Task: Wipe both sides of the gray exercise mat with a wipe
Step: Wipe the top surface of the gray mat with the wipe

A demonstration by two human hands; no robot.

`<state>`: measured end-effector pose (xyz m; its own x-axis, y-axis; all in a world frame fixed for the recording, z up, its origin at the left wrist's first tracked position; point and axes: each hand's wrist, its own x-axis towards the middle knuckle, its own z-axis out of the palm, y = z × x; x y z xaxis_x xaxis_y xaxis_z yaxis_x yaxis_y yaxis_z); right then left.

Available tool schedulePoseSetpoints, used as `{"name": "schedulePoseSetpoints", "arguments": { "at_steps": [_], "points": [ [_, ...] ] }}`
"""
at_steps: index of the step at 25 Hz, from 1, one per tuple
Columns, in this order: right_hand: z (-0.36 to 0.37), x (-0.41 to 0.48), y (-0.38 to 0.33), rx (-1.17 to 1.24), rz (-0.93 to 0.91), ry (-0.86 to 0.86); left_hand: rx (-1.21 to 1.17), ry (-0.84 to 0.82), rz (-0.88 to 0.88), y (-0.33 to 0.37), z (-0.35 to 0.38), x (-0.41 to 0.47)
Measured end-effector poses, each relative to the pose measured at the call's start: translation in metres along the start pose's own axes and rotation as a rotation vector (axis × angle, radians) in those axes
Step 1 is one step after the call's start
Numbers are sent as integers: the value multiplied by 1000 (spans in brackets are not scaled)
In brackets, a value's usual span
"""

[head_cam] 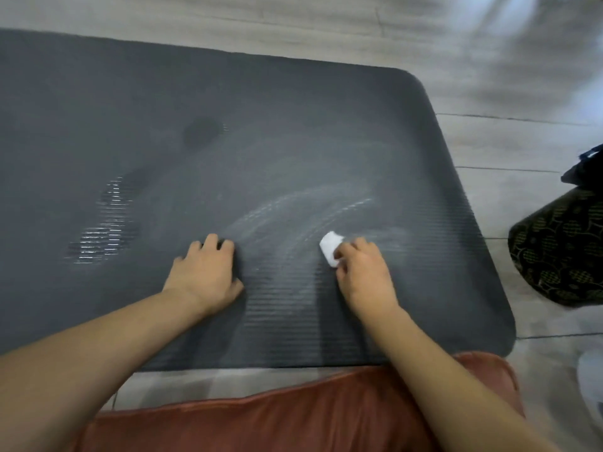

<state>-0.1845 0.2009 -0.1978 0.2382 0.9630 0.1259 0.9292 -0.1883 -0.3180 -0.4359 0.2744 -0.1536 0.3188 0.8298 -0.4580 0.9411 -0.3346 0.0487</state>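
Note:
The gray exercise mat lies flat on the floor, ribbed side up, its rounded right end in view. Curved wet streaks mark its near right part, and a shiny wet patch shows at the left. My right hand grips a small folded white wipe and holds it against the mat. My left hand rests on the mat to the left of it, palm down, with the fingers bent at the tips.
A rust-red cushion lies at the mat's near edge under my arms. A dark patterned cushion sits off the mat's right end. A pale object shows at the right edge. Light wood-look floor surrounds the mat.

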Motion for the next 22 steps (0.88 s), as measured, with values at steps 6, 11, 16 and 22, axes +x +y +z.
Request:
{"name": "schedulePoseSetpoints", "arguments": {
  "at_steps": [6, 11, 16, 22],
  "points": [
    [35, 11, -42, 3, -656, -100, 51, 208, 47, -10, 4, 23],
    [57, 98, -48, 51, -157, 107, 55, 336, 123, -59, 2, 63],
    [93, 142, -125, 177, -239, 134, 42, 469, 106, -111, -6, 109],
    [112, 215, -172, 319, -138, 272, -21, 546, 88, -171, -19, 151]
  ]
}}
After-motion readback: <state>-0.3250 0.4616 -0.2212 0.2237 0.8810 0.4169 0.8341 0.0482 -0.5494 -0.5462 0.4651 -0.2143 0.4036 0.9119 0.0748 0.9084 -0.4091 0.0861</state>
